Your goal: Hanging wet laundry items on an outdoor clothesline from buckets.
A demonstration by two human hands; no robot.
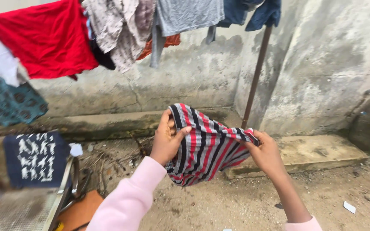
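Lower centre: pink sleeve (127,199) on the left arm, running up to the left hand (166,139). Left hand grip closed, thumb over the front, pinching the top edge of a striped garment (204,147), red, black and grey stripes. Right hand (267,155) at centre right, grip also closed on the garment's other upper corner, fingers hidden behind the cloth. Garment held up between both hands at frame centre, sagging in the middle, clear of the ground.

Lower left: metal frame (63,188) with a dark blue cloth with white print (35,159) draped over it. Sandy ground (236,205) below the hands, small white scrap (349,207) lower right.

Behind: concrete ledge (305,154) at the foot of a stained grey wall (330,64). Brown pole (255,75) leaning upright near the wall corner.

Top of frame: hung laundry, red garment (48,36) upper left, teal patterned cloth (7,102) below it, pale patterned garment (123,30), grey garment (189,15), dark blue garment (258,13) by the pole top.
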